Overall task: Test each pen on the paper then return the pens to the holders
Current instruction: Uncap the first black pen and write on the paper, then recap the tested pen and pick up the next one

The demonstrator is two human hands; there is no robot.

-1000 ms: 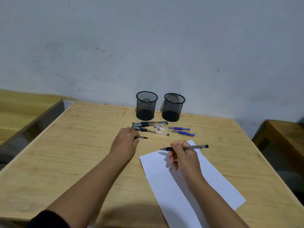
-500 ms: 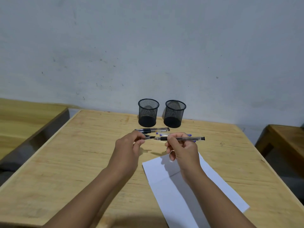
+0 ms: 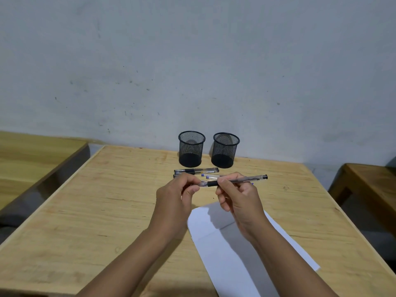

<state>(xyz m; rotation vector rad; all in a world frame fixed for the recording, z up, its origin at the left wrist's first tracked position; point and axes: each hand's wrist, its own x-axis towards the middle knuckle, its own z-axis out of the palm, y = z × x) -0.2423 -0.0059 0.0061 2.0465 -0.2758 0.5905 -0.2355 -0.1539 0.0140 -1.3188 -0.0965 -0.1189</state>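
My right hand holds a black pen level above the table, its tip pointing left. My left hand pinches the clear pen cap right at the pen's tip; cap and tip meet. Several more pens lie in a row behind my hands, partly hidden by them. Two empty black mesh holders, the left one and the right one, stand side by side at the table's far edge. A white sheet of paper lies under my right forearm.
The wooden table ends at a grey wall. A second wooden surface stands to the left across a gap, and a wooden bench to the right.
My right hand lifted the pen off the paper. My left hand picked the cap up from the table and brought it to the pen's tip. The camera tilted up.
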